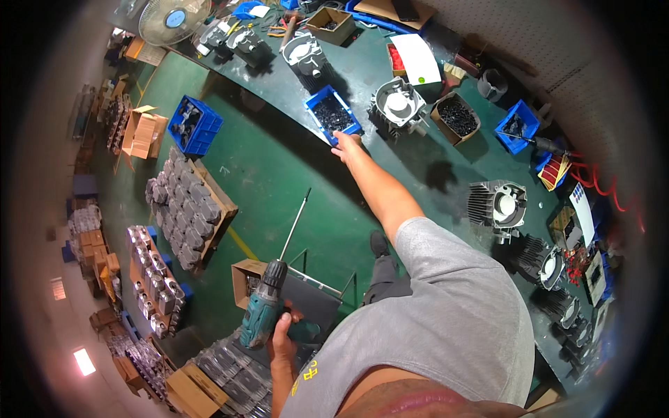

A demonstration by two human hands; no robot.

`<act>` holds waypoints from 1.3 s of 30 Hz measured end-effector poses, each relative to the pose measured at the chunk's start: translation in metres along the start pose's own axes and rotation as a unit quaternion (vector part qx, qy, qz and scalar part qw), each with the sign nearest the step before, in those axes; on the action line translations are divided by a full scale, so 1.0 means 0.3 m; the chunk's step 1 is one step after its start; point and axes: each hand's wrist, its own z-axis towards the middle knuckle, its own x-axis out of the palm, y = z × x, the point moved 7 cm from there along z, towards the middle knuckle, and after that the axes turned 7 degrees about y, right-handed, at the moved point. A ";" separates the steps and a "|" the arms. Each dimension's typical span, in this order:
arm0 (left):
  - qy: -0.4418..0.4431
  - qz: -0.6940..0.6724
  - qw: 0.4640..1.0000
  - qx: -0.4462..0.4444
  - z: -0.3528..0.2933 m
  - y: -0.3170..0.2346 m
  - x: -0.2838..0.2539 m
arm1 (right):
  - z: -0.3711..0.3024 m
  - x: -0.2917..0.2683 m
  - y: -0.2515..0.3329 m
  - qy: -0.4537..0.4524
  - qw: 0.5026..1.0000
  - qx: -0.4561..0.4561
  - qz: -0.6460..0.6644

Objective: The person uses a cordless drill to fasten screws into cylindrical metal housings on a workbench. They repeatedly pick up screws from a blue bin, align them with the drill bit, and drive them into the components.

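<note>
My left hand (283, 346) is wrapped around the handle of a teal cordless drill (259, 313). A long, thin driver bit (296, 224) points away from its black chuck, over the floor. My right arm stretches across to the workbench, where my right hand (345, 146) grips the near end of a small blue bin (316, 102). Dark screws or similar small parts (330, 113) fill that bin, which sits at the bench edge. Just right of it stands a grey finned metal housing (398, 104) with a white round centre. Part of my right fingers is hidden at the bin's rim.
The green workbench (435, 167) carries more finned housings (498, 205), a cardboard box of dark screws (456, 117) and another blue bin (517, 127). On the floor stand a blue crate (202, 132), a pallet of grey castings (185, 205) and an open carton (245, 282). A fan (174, 19) stands far left.
</note>
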 end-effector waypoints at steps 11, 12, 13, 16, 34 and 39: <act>0.080 0.057 0.995 0.015 0.103 -0.012 0.081 | -0.176 -0.188 0.040 -0.053 0.989 -0.079 -0.109; 0.101 0.057 0.993 0.025 0.117 -0.023 0.106 | -0.224 -0.236 0.037 -0.042 0.987 -0.083 -0.132; 0.128 0.059 0.989 0.034 0.143 -0.038 0.135 | -0.277 -0.298 0.040 -0.044 0.985 -0.090 -0.138; 0.186 0.078 0.978 0.049 0.184 -0.058 0.180 | -0.430 -0.518 0.047 -0.043 0.981 -0.130 -0.134; 0.350 0.117 0.924 0.103 0.328 -0.093 0.432 | -0.961 -1.027 0.283 -0.160 0.739 -0.383 -0.530; 0.340 0.117 0.930 0.072 0.315 -0.066 0.447 | -0.813 -0.876 0.303 0.048 0.619 -0.427 -0.658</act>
